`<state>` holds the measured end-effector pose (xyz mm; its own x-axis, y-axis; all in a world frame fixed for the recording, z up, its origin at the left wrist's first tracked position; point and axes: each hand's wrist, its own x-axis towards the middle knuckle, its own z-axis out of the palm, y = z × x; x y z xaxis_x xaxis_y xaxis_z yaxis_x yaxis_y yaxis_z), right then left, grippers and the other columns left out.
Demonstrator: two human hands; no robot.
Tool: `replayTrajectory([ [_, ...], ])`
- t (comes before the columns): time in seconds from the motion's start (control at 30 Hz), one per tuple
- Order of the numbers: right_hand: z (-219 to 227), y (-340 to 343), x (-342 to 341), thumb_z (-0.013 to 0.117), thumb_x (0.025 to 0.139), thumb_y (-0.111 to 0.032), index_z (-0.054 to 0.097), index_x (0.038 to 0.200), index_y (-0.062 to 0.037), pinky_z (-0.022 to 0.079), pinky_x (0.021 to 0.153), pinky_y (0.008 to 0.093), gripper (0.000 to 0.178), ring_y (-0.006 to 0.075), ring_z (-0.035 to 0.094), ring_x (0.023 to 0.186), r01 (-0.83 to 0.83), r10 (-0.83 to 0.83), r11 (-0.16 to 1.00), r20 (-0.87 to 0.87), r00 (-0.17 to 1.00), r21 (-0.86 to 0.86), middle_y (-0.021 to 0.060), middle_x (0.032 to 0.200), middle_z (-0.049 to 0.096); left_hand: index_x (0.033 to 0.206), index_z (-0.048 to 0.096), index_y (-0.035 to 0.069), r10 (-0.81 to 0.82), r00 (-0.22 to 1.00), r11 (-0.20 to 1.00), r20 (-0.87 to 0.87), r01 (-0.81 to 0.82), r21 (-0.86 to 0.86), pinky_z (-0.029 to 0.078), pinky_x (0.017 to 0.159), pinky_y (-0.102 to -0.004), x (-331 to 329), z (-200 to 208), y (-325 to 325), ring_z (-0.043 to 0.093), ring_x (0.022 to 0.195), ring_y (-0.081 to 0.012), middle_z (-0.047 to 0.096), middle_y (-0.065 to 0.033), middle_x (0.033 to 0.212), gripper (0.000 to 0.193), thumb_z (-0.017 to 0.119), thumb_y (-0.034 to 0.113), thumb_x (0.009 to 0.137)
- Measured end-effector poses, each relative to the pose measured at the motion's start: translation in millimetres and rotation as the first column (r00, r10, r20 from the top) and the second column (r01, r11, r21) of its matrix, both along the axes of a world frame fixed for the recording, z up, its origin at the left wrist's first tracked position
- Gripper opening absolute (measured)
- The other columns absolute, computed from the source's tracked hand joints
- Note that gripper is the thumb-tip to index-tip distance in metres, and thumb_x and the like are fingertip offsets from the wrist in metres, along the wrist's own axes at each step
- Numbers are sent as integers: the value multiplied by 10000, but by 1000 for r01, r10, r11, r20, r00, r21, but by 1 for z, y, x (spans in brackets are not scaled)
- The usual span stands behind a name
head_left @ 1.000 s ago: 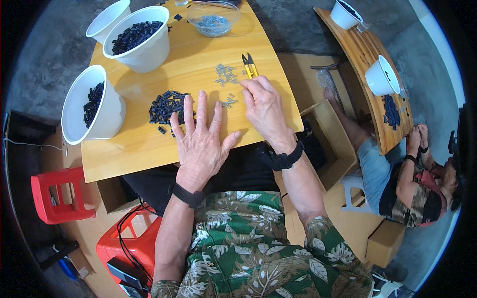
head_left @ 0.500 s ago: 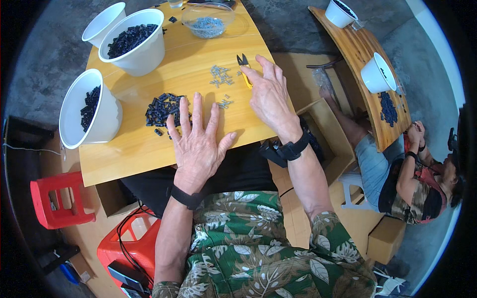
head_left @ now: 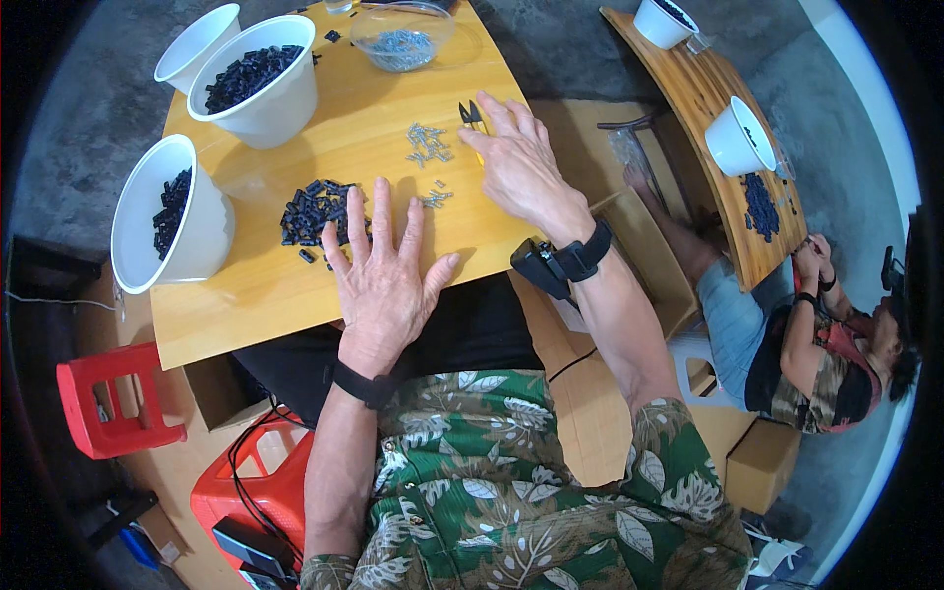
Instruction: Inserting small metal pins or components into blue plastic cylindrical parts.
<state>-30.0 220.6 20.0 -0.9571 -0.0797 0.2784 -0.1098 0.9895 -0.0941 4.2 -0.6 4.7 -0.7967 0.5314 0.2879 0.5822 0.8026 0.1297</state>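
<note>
My left hand (head_left: pixel 382 285) rests flat on the wooden table, fingers spread. Its fingertips touch or overlap the right edge of a pile of small black plastic pieces (head_left: pixel 313 213). My right hand (head_left: pixel 526 172) lies at the table's right edge with its fingers stretched out. Under its thumb side are small yellow-handled snips (head_left: pixel 472 115), blades pointing away from me; the palm hides part of the handles. Between the hands lie a loose heap of small silver screws (head_left: pixel 427 144) and a smaller group of screws (head_left: pixel 436 199) nearer to me.
White buckets (head_left: pixel 221 211) stand along the table's left side, two with black pieces inside. A clear bowl (head_left: pixel 403 61) of screws sits at the back. At right, a co-worker (head_left: pixel 816 344) sits by another wooden table (head_left: pixel 678 98). Red stools (head_left: pixel 123 393) are at left.
My right hand has shifted slightly, its thumb now lower over the snips' handles. The left hand stays spread. The whole view has moved a little.
</note>
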Motion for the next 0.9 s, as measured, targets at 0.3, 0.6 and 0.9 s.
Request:
replayTrajectory([
  [0.3, -8, -5, 12, 570, 807, 5, 708, 1230, -125, 279, 1141, 530, 463, 459, 350, 1376, -96, 101, 985, 32, 994, -142, 253, 1504, 413, 1427, 533, 138, -1, 1000, 1000, -2, 1, 15, 127, 1160, -600, -1, -1, 3, 194, 1495, -380, 283, -170, 1601, 630, 507, 561, 960],
  [0.6, 12, -7, -11, 563, 789, 43, 608, 1204, 63, 441, 1045, 440, 417, 440, 526, 1218, -317, 307, 866, -89, 948, -386, 315, 1314, 533, 1415, 535, 105, -5, 1000, 1000, -28, 6, 15, 136, 1161, -596, -1, -4, 2, 200, 1490, -384, 291, -185, 1592, 653, 501, 572, 961],
  [0.9, -14, -23, -64, 532, 871, 14, 547, 1282, 116, 379, 1133, 423, 424, 390, 412, 1372, -373, 382, 924, 272, 883, -89, 242, 1382, 523, 1388, 528, 11, -5, 999, 999, -33, 7, 45, 139, 1170, -582, -2, -2, -1, 208, 1486, -396, 292, -207, 1589, 712, 512, 575, 953],
])
